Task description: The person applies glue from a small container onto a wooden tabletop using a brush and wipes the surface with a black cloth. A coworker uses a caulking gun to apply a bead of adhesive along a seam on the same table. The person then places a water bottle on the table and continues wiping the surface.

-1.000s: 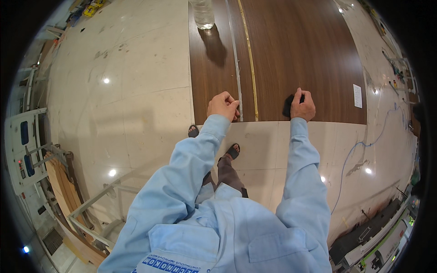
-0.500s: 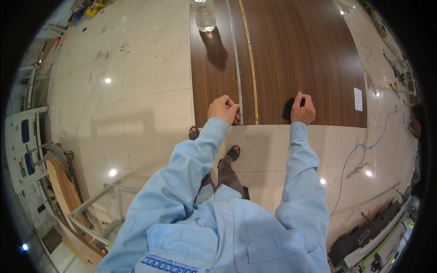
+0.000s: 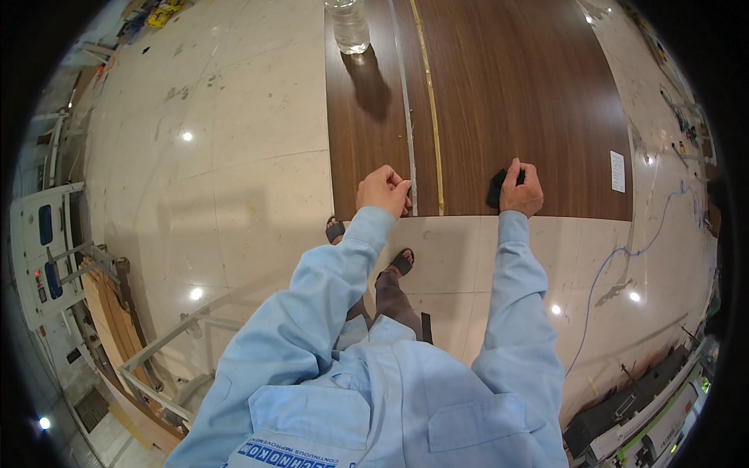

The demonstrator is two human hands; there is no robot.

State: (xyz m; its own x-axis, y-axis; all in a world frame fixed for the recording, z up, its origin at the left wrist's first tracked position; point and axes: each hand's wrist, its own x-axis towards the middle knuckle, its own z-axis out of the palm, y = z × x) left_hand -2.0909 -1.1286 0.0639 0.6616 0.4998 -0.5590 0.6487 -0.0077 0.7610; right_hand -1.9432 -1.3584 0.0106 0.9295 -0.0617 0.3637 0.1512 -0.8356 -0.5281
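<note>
Dark walnut-coloured panel (image 3: 530,101) lies flat on the pale floor (image 3: 234,156), and we have both hands at its near edge. Our right hand (image 3: 521,189) is curled over a small black block (image 3: 497,189), gripping it against the panel surface just in from the edge. Our left hand (image 3: 384,190) is closed in a loose fist with the fingertips pinched down at the near end of the grey strip (image 3: 406,117); whether it actually grips the strip we cannot tell.

Outward from the hands, the strip runs straight away from us, its long axis pointing far up the panel, and a thin yellow strip (image 3: 431,101) lies parallel just to its right. So the strips sit between our two hands, touching the left one and apart from the right; the block lies to the right of both. A clear bottle (image 3: 348,25) stands at the panel's far left. A white label (image 3: 617,171) sits near the right edge, and a blue cable (image 3: 624,257) trails over the floor beyond it.
</note>
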